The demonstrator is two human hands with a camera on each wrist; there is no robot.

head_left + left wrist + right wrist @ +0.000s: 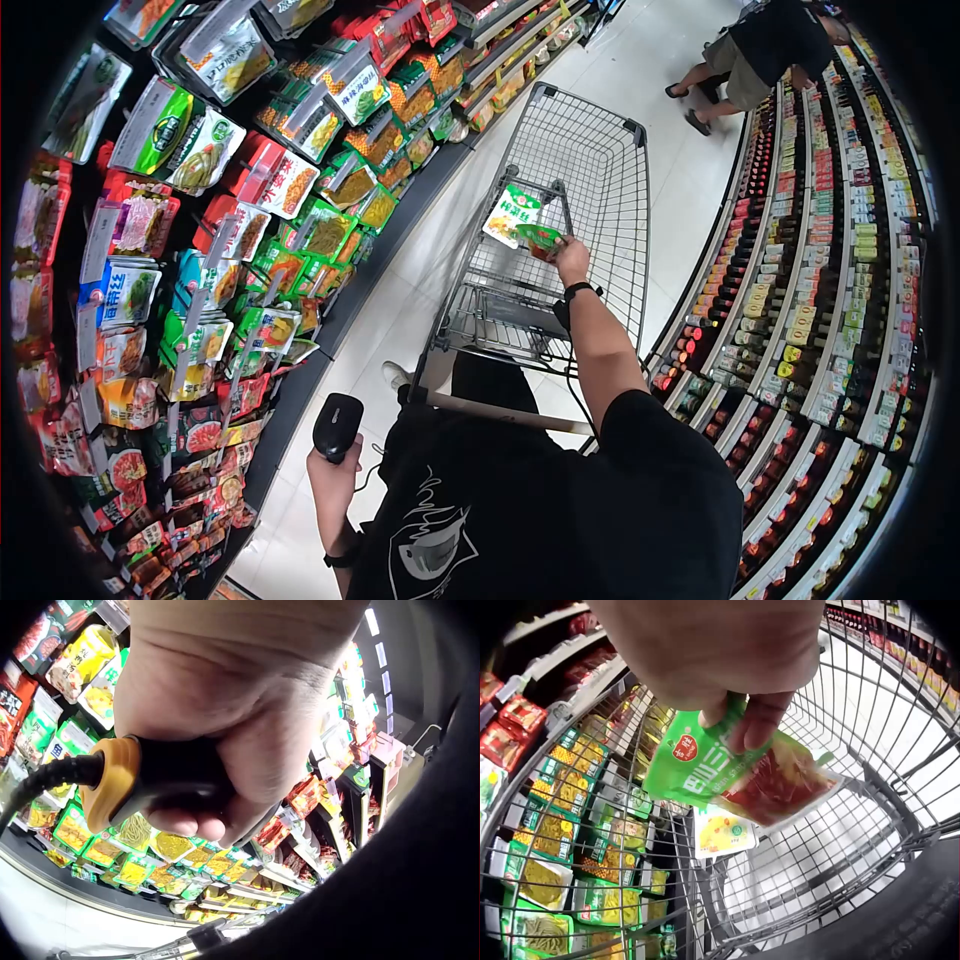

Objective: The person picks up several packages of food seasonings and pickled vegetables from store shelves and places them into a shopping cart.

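Note:
Over the shopping cart [590, 150], my right hand [572, 260] pinches a green food packet [694, 765] by its upper edge. A clear window in that packet shows reddish contents. Below it lies a white and green packet [510, 215] inside the cart, partly covered by the held one in the right wrist view. My left hand [335, 482] grips a black handheld barcode scanner [338, 425], held low beside the body. The scanner's handle [184, 776] has a yellow collar at its end, with a coiled cable [52, 780] running from it. Part of the handle is hidden by the palm.
Hanging food packets [325, 225] fill the rack on the left. Shelves of bottles [770, 290] curve along the right side of the aisle. A person [770, 60] in dark top and shorts walks ahead at the far right, beyond the cart.

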